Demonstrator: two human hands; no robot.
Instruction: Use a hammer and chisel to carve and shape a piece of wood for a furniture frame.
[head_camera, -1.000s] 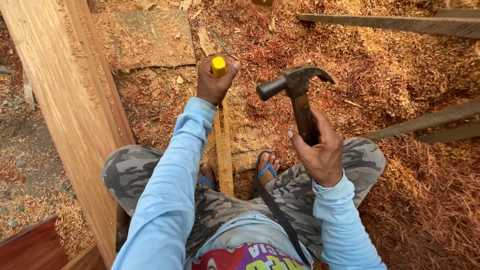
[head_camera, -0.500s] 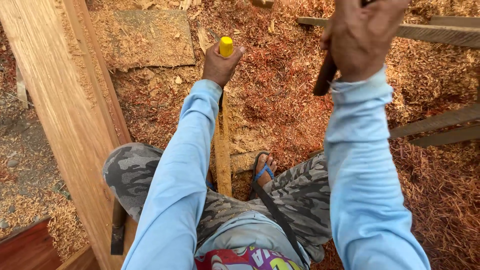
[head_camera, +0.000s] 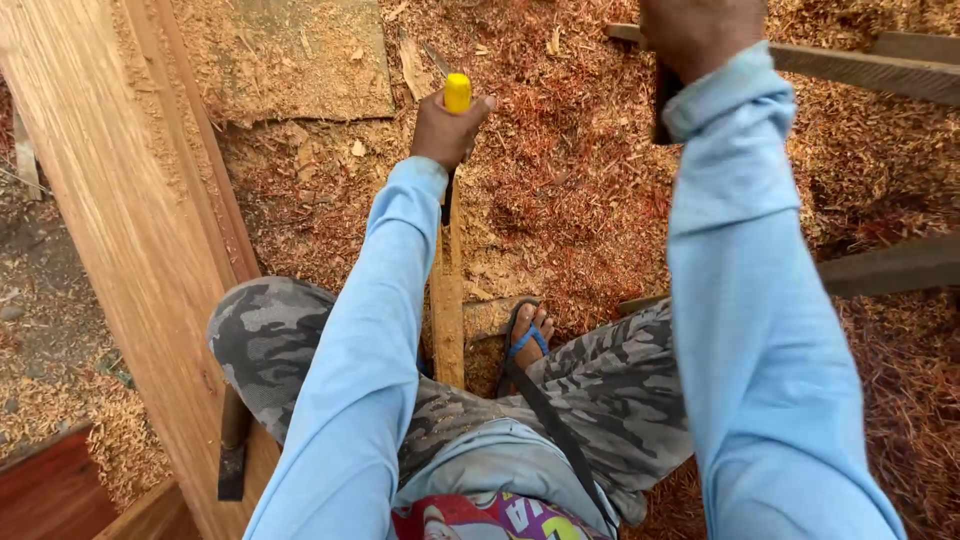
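Head view: hammer up, chisel set.
My left hand (head_camera: 447, 125) is clenched around the yellow-handled chisel (head_camera: 457, 92), planted on the narrow wood strip (head_camera: 447, 310) above the sawdust floor (head_camera: 560, 190). My right hand (head_camera: 700, 30) has swung up from chest height; its fingers grip the hammer handle (head_camera: 662, 105), the head now out of frame.

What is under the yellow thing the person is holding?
The left hand wraps the yellow handle, so most of the tool is covered. Below the hand a narrow strip of wood runs down toward the knees, over red-brown wood shavings. The tool's tip cannot be seen.
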